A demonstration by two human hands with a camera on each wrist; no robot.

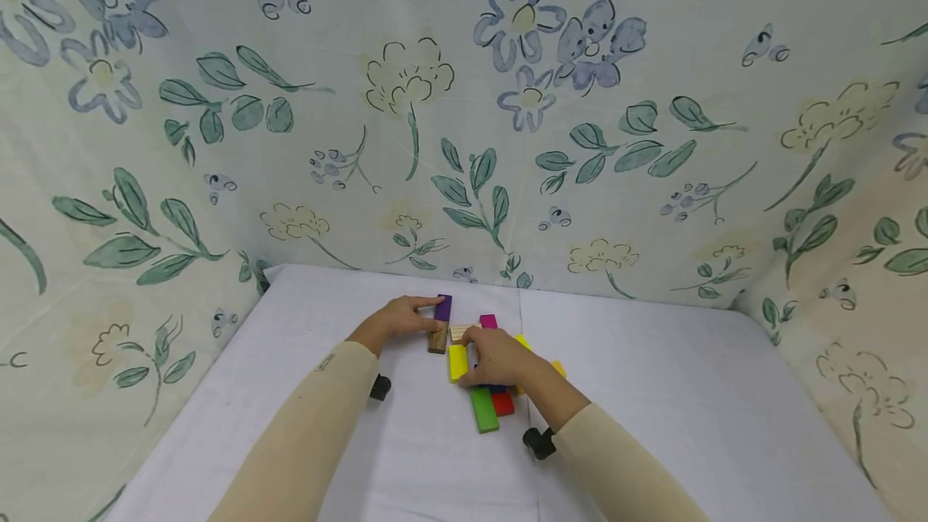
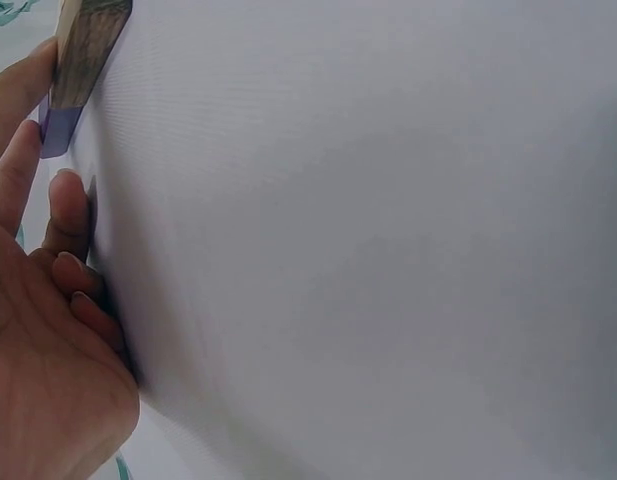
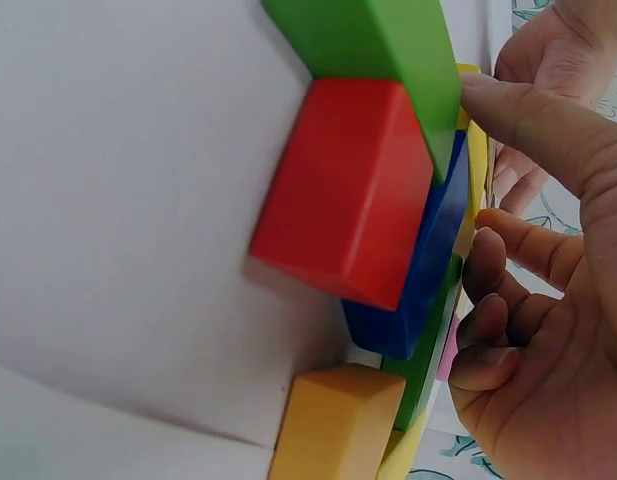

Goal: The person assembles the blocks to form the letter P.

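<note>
My left hand [image 1: 399, 319] touches two blocks lying end to end, a purple block [image 1: 444, 307] and a brown wooden block [image 1: 437, 341]. In the left wrist view, thumb and index reach fairly straight to one side of the brown block [image 2: 88, 45] and purple block [image 2: 60, 130]; the other fingers are curled. My right hand [image 1: 500, 357] pinches a yellow block [image 1: 458, 362] by its ends, thumb at the near end and index at the far end. Beneath and beside that hand lie a green block [image 1: 484, 411], a red block [image 3: 338, 190] and a blue block [image 3: 423, 265].
A pale striped wooden block [image 1: 458, 333], a pink block [image 1: 489, 321] and more yellow blocks [image 1: 557, 367] surround the right hand, partly hidden by it. An orange-yellow block [image 3: 338, 420] sits near the red one. White cloth covers the table [image 1: 652, 409]; a floral curtain [image 1: 464, 103] hangs behind.
</note>
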